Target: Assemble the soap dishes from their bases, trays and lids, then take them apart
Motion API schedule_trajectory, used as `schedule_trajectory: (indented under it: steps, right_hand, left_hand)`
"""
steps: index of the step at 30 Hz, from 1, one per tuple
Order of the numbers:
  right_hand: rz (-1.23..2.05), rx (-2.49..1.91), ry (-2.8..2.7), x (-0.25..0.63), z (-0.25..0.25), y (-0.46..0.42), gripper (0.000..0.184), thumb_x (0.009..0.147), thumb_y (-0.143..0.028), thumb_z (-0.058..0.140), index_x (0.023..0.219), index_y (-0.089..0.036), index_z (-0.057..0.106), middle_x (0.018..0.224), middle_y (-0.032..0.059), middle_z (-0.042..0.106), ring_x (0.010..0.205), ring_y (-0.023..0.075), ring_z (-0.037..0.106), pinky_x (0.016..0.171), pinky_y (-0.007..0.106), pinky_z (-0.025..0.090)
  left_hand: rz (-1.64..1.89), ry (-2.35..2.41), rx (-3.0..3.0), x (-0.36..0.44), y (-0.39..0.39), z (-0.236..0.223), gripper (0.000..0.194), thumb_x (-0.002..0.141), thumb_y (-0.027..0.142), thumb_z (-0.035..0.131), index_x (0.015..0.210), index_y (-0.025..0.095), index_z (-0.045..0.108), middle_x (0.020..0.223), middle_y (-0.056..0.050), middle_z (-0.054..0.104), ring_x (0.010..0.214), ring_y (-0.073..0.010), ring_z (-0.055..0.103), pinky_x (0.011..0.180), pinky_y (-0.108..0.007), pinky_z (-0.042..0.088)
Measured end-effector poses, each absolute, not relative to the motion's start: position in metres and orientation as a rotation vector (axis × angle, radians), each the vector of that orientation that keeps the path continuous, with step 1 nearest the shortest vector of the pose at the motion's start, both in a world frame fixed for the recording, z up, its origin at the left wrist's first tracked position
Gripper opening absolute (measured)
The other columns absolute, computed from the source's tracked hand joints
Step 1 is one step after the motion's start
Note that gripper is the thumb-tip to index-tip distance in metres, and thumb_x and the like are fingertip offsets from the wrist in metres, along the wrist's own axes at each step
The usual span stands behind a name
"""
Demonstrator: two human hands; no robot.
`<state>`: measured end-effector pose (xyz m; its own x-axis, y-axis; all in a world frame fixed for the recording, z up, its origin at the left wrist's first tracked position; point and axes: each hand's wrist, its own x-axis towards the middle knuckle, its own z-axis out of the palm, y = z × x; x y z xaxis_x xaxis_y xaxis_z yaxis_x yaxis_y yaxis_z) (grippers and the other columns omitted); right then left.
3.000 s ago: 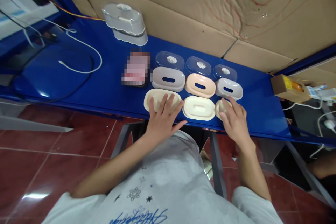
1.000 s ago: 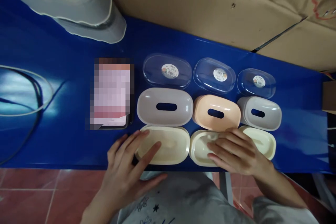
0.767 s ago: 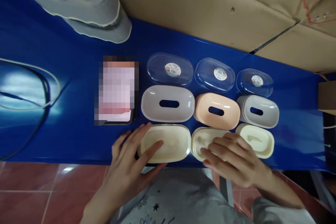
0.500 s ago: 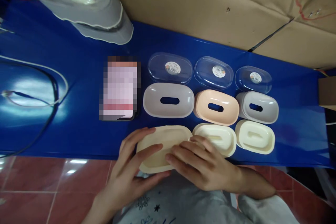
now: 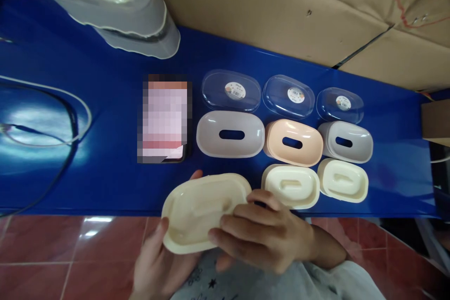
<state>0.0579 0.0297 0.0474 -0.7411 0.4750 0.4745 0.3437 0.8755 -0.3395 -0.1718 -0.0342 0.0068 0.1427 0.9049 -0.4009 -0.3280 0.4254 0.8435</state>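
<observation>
Bright glare on blue tabletop (image 5: 112, 117)

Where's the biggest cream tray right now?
In the head view, the biggest cream tray is low and left of centre, held in the left hand, with the right hand touching its right end. A smaller cream tray sits to its right.

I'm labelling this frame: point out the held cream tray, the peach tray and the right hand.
Held cream tray (image 5: 197, 214): head view, on its inner floor.
Peach tray (image 5: 293, 155): head view, inner floor just below its slot.
Right hand (image 5: 270, 234): head view, on the back of the hand.
</observation>
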Motion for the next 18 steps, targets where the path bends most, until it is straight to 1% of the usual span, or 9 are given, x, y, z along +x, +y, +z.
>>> schedule_trajectory:
  steps: [1,2,3,5,8,10,12,14,18]
  right_hand:
    - [0.328,-0.627,-2.460,0.059,0.048,0.034,0.042,0.100,-0.053,0.074,0.126,-0.021,0.080,0.118,0.0028,0.081,0.114,0.0183,0.065,0.102,0.035,0.054]
    - [0.347,-0.710,-2.442,0.061,0.049,0.038,0.047,0.103,-0.056,0.068,0.131,-0.019,0.077,0.122,0.0045,0.081,0.120,0.0193,0.066,0.108,0.036,0.053]
    - [0.358,-0.830,-2.435,0.062,0.050,0.042,0.046,0.106,-0.052,0.064,0.136,-0.018,0.074,0.129,0.0060,0.080,0.127,0.0200,0.065,0.115,0.038,0.050]
    - [0.332,-1.094,-2.477,0.061,0.050,0.051,0.042,0.111,-0.038,0.058,0.147,-0.017,0.065,0.146,0.0082,0.073,0.143,0.0213,0.058,0.126,0.042,0.042]
    - [0.251,-1.315,-2.606,0.056,0.042,0.061,0.046,0.112,-0.024,0.054,0.158,-0.017,0.054,0.163,0.0079,0.060,0.156,0.0236,0.049,0.132,0.049,0.034]
    - [0.220,-1.363,-2.627,0.052,0.034,0.066,0.046,0.112,-0.018,0.051,0.157,-0.020,0.055,0.161,0.0052,0.062,0.154,0.0238,0.051,0.133,0.051,0.032]
    - [0.208,-1.361,-2.567,0.051,0.032,0.068,0.042,0.110,-0.013,0.051,0.151,-0.021,0.061,0.152,0.0032,0.069,0.147,0.0224,0.058,0.133,0.049,0.033]
    - [0.218,-1.316,-2.473,0.052,0.038,0.066,0.038,0.109,-0.011,0.054,0.144,-0.019,0.066,0.144,0.0027,0.075,0.138,0.0201,0.064,0.131,0.045,0.036]
    - [0.260,-1.123,-2.415,0.057,0.059,0.049,0.031,0.109,-0.014,0.057,0.136,-0.020,0.071,0.134,0.0009,0.080,0.129,0.0170,0.069,0.125,0.043,0.042]
  left_hand:
    - [0.988,1.020,0.573,-0.175,-0.036,0.004,0.070,0.110,0.059,0.010,0.173,0.036,0.030,0.138,-0.012,0.077,0.136,-0.0334,0.070,0.118,-0.061,0.054]
    - [0.978,0.950,0.459,-0.179,-0.038,0.002,0.068,0.111,0.059,0.013,0.172,0.037,0.032,0.140,-0.010,0.076,0.139,-0.0327,0.068,0.121,-0.060,0.051]
    - [0.970,0.865,0.342,-0.183,-0.041,0.000,0.067,0.111,0.060,0.016,0.171,0.038,0.034,0.144,-0.009,0.074,0.143,-0.0325,0.065,0.124,-0.058,0.048]
    - [0.937,0.675,0.105,-0.190,-0.045,-0.003,0.064,0.112,0.060,0.021,0.171,0.039,0.035,0.156,-0.005,0.067,0.152,-0.0327,0.055,0.130,-0.056,0.041]
    - [0.976,0.481,-0.140,-0.191,-0.047,-0.004,0.062,0.113,0.057,0.021,0.171,0.039,0.035,0.166,0.000,0.058,0.161,-0.0295,0.042,0.134,-0.049,0.034]
    - [1.026,0.433,-0.186,-0.187,-0.045,-0.003,0.060,0.114,0.053,0.017,0.171,0.041,0.033,0.166,0.002,0.057,0.162,-0.0253,0.041,0.135,-0.044,0.033]
    - [1.044,0.421,-0.180,-0.181,-0.041,-0.003,0.060,0.115,0.050,0.013,0.171,0.041,0.032,0.165,0.002,0.058,0.160,-0.0228,0.044,0.135,-0.043,0.032]
    - [1.060,0.407,-0.160,-0.176,-0.036,-0.004,0.060,0.115,0.051,0.014,0.170,0.041,0.035,0.162,0.002,0.061,0.156,-0.0228,0.050,0.134,-0.043,0.034]
    - [1.058,0.409,-0.138,-0.176,-0.027,-0.006,0.062,0.113,0.059,0.022,0.164,0.036,0.049,0.153,-0.002,0.070,0.146,-0.0266,0.061,0.130,-0.044,0.041]
